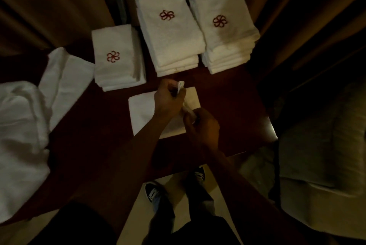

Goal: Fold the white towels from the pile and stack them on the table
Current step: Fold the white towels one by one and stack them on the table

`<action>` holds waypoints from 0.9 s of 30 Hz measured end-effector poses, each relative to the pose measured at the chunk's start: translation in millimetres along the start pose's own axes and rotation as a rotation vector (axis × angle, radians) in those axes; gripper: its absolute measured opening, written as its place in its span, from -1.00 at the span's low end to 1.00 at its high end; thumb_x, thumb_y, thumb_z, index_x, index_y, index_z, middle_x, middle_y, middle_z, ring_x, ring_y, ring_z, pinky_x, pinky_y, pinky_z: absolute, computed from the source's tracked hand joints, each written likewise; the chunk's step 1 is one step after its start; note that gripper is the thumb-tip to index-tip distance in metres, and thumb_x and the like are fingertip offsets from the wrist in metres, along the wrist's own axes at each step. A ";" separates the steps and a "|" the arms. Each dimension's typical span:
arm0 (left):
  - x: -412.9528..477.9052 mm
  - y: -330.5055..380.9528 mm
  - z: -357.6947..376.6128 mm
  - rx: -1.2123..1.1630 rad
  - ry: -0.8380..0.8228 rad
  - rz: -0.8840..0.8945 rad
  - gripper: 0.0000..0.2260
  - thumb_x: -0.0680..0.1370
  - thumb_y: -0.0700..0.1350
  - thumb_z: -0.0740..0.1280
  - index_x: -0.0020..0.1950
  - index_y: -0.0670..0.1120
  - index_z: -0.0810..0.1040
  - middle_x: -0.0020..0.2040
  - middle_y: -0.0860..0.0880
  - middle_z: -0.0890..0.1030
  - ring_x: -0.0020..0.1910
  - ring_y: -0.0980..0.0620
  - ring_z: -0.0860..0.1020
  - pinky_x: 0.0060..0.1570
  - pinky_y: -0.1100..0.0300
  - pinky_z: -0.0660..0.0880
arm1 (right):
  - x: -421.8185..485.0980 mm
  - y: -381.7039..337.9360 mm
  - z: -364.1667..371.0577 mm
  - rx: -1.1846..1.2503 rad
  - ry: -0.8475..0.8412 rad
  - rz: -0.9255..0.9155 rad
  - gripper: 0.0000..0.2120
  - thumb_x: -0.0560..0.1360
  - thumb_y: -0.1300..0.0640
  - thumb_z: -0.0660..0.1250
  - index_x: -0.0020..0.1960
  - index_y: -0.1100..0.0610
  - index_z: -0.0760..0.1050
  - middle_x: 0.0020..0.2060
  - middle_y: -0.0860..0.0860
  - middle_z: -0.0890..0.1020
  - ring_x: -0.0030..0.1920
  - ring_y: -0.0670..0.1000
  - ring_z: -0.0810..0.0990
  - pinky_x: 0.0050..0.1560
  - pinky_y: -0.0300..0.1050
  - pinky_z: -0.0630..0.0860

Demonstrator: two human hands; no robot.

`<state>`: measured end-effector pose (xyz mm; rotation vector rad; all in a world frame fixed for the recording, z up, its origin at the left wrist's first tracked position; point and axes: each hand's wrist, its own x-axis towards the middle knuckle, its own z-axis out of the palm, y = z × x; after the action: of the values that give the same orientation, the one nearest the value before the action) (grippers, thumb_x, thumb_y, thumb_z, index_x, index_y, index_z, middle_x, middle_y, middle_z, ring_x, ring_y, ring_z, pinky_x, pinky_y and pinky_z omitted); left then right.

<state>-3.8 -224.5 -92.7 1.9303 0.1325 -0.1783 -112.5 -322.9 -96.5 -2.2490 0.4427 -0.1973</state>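
A white towel (141, 109) lies partly folded on the dark wooden table (227, 106) in front of me. My left hand (168, 99) pinches a raised corner of it near its far edge. My right hand (202, 124) grips another part of the same towel close by, at its near right side. Three stacks of folded white towels with red flower emblems stand behind: a low left stack (116, 62), a taller middle stack (170, 30) and a right stack (225, 30). The pile of unfolded towels (21, 135) spreads over the table's left side.
Brown curtains (49, 7) hang behind the table. A bed with pale bedding (320, 145) sits to the right. My feet in dark sneakers (154, 193) stand on the pale floor below the table's near edge.
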 end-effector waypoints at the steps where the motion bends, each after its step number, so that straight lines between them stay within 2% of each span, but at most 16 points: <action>1: -0.4 -3.3 2.1 0.008 -0.010 -0.013 -0.77 0.53 -0.03 0.45 0.12 -0.02 0.51 -0.08 0.11 0.60 -0.08 0.18 0.60 -0.07 0.23 0.56 | 2.5 6.0 0.1 -0.014 -0.021 0.031 -0.82 0.59 -0.04 0.32 -0.08 0.06 0.56 -0.26 -0.11 0.57 -0.32 -0.18 0.51 -0.35 -0.31 0.39; 3: -1.3 -10.9 1.3 0.034 -0.006 -0.022 -0.76 0.54 0.01 0.42 0.16 0.04 0.47 -0.04 0.09 0.60 -0.07 0.14 0.61 -0.08 0.19 0.58 | 7.0 16.9 1.2 -0.022 -0.061 0.116 -0.78 0.59 -0.06 0.31 -0.10 0.08 0.55 -0.29 -0.08 0.58 -0.32 -0.13 0.55 -0.34 -0.16 0.51; 4: -1.8 -15.5 -1.3 0.061 0.004 0.003 -0.76 0.55 -0.01 0.40 0.18 0.02 0.47 -0.03 0.07 0.59 -0.09 0.17 0.60 -0.10 0.19 0.58 | 9.3 21.3 1.4 -0.021 -0.078 0.159 -0.77 0.59 -0.06 0.31 -0.10 0.09 0.54 -0.29 -0.06 0.58 -0.31 -0.08 0.57 -0.32 -0.09 0.55; 6: -3.2 -26.1 -10.2 0.196 0.025 0.098 -0.79 0.57 -0.12 0.37 0.18 -0.09 0.49 0.02 0.00 0.57 -0.08 0.22 0.55 -0.07 0.24 0.56 | 13.6 27.9 2.4 -0.038 -0.118 0.235 -0.78 0.58 -0.04 0.32 -0.06 0.13 0.54 -0.25 -0.03 0.59 -0.27 0.00 0.58 -0.29 -0.07 0.52; 9: -8.5 -47.2 -24.1 0.478 0.019 0.214 -0.74 0.54 -0.14 0.35 0.22 -0.12 0.51 0.20 -0.09 0.53 0.21 -0.02 0.49 0.21 0.05 0.47 | 18.3 30.7 5.6 -0.081 -0.137 0.312 -0.78 0.56 -0.01 0.33 0.08 0.13 0.53 -0.09 -0.01 0.58 -0.12 0.02 0.56 -0.18 -0.14 0.41; 12: -15.2 -67.4 -28.8 0.737 0.004 0.320 -0.60 0.51 -0.07 0.39 0.33 -0.14 0.50 0.39 -0.15 0.46 0.40 -0.15 0.40 0.30 -0.11 0.41 | 19.8 31.1 11.9 -0.151 -0.082 0.206 -0.64 0.50 0.03 0.34 0.26 0.11 0.45 0.17 0.07 0.53 0.15 0.12 0.52 0.00 -0.01 0.50; 14: -18.2 -76.4 -29.8 0.920 -0.045 0.318 -0.50 0.54 0.05 0.32 0.46 -0.08 0.41 0.53 -0.14 0.32 0.54 -0.15 0.22 0.39 -0.26 0.24 | 21.0 29.9 14.3 -0.252 -0.103 0.069 -0.49 0.48 0.09 0.33 0.42 0.05 0.36 0.33 0.12 0.43 0.30 0.18 0.41 0.14 0.12 0.49; 16: -17.4 -82.4 -31.0 1.002 -0.108 0.246 -0.45 0.60 0.15 0.20 0.56 0.01 0.25 0.61 -0.10 0.13 0.60 -0.12 0.02 0.44 -0.31 0.07 | 23.8 28.6 15.3 -0.346 -0.215 -0.035 -0.37 0.50 0.16 0.29 0.53 -0.05 0.26 0.51 0.11 0.27 0.49 0.23 0.23 0.31 0.24 0.38; 17: -17.1 -83.3 -31.4 1.026 -0.134 0.220 -0.44 0.62 0.19 0.14 0.59 0.04 0.17 0.63 -0.09 0.06 0.61 -0.11 -0.05 0.46 -0.31 0.03 | 24.9 29.1 16.2 -0.401 -0.284 -0.079 -0.35 0.52 0.17 0.26 0.57 -0.08 0.20 0.58 0.09 0.15 0.56 0.22 0.09 0.40 0.28 0.26; 19: -16.6 -86.6 -31.1 1.055 -0.166 0.200 -0.42 0.63 0.23 0.06 0.61 0.08 0.05 0.64 -0.08 -0.04 0.61 -0.10 -0.13 0.49 -0.30 -0.02 | 27.4 33.8 19.6 -0.488 -0.404 -0.121 -0.35 0.58 0.12 0.19 0.61 -0.10 0.06 0.63 0.00 -0.07 0.61 0.17 -0.15 0.51 0.30 0.02; 20: -16.9 -87.3 -30.9 1.060 -0.172 0.199 -0.41 0.63 0.24 0.04 0.62 0.09 0.02 0.64 -0.08 -0.06 0.61 -0.10 -0.14 0.49 -0.30 -0.04 | 29.2 36.8 21.3 -0.503 -0.446 -0.107 -0.35 0.60 0.07 0.15 0.62 -0.12 -0.01 0.63 -0.04 -0.14 0.60 0.15 -0.22 0.52 0.31 -0.03; 24: -16.0 -90.8 -31.9 1.048 -0.194 0.185 -0.38 0.62 0.26 0.01 0.63 0.10 -0.06 0.64 -0.08 -0.06 0.61 -0.10 -0.13 0.50 -0.28 -0.05 | 35.7 47.0 22.2 -0.480 -0.511 -0.021 -0.35 0.62 -0.15 0.06 0.57 -0.31 -0.26 0.61 -0.11 -0.22 0.59 0.20 -0.28 0.50 0.35 -0.12; 27: -11.8 -89.0 -33.3 1.021 -0.218 0.170 -0.42 0.63 0.24 0.01 0.63 0.12 -0.02 0.64 -0.06 -0.03 0.61 -0.09 -0.09 0.50 -0.27 -0.04 | 36.6 48.3 20.1 -0.447 -0.525 0.058 -0.32 0.60 -0.25 0.06 0.53 -0.38 -0.32 0.62 -0.04 -0.20 0.58 0.23 -0.29 0.48 0.38 -0.13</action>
<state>-29.2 -161.6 -160.3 2.8970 -0.3350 -0.3916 -85.0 -351.8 -146.3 -2.5894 0.2817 0.5658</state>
